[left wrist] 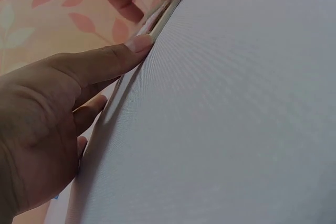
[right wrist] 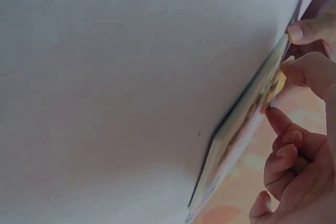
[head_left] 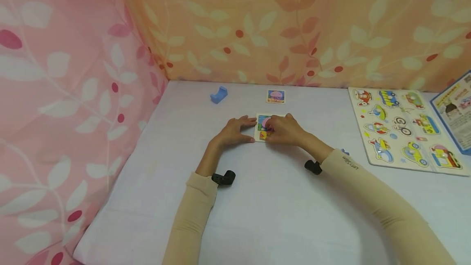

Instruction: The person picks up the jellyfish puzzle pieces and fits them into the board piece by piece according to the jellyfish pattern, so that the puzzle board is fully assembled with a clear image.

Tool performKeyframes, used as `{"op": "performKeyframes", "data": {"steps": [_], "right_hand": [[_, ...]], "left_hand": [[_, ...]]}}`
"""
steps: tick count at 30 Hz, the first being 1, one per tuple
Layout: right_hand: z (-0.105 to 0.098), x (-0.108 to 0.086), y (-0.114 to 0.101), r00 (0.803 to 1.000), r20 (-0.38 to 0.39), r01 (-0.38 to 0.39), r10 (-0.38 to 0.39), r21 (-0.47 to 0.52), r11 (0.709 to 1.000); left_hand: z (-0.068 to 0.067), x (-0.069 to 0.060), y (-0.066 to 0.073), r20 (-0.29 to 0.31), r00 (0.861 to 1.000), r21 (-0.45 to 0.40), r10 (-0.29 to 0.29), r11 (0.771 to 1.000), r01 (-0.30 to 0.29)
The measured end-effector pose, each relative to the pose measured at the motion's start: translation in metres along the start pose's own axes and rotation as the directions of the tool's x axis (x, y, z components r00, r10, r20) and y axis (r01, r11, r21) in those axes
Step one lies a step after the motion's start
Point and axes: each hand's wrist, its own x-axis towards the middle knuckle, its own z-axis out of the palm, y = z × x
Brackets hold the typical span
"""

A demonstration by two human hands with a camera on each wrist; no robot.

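A small square picture puzzle board [head_left: 263, 122] lies flat on the white table, partly hidden by my right hand [head_left: 284, 130]. The right thumb and index finger pinch a small yellow puzzle piece [right wrist: 275, 86] at the board's surface, as the right wrist view shows; its other fingers are curled. At the board's left edge, my left hand [head_left: 234, 131] touches with extended thumb and fingers. In the left wrist view, the left thumb [left wrist: 113, 62] lies along the board's edge. Behind the board is a square picture card [head_left: 276, 96] with a pink figure.
A blue plastic holder [head_left: 219, 95] sits at the back left. To the right lies a large vehicle puzzle board [head_left: 397, 138], with a blue-edged printed sheet or box [head_left: 458, 109] beyond it. Floral cloth [head_left: 235, 32] hangs behind the table and on the left. Something small and blue is mostly hidden behind the right forearm.
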Motion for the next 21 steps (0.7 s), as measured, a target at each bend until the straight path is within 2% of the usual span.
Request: {"op": "performKeyframes", "data": {"steps": [6, 13, 21], "right_hand": [[0.005, 0.006, -0.001, 1.000, 0.015, 0.010, -0.011, 0.035, 0.999], [0.006, 0.003, 0.007, 0.998, -0.030, 0.050, -0.047, 0.114, 0.992], [0.006, 0.002, 0.007, 0.999, 0.017, 0.032, -0.035, 0.131, 0.991]], "left_hand": [[-0.002, -0.002, 0.002, 0.006, 1.000, -0.005, -0.008, 1.000, 0.008], [0.000, 0.002, 0.001, 0.017, 0.999, 0.026, -0.035, 0.999, 0.034], [0.000, 0.002, 0.000, 0.009, 1.000, 0.021, -0.024, 1.000, 0.024]]}}
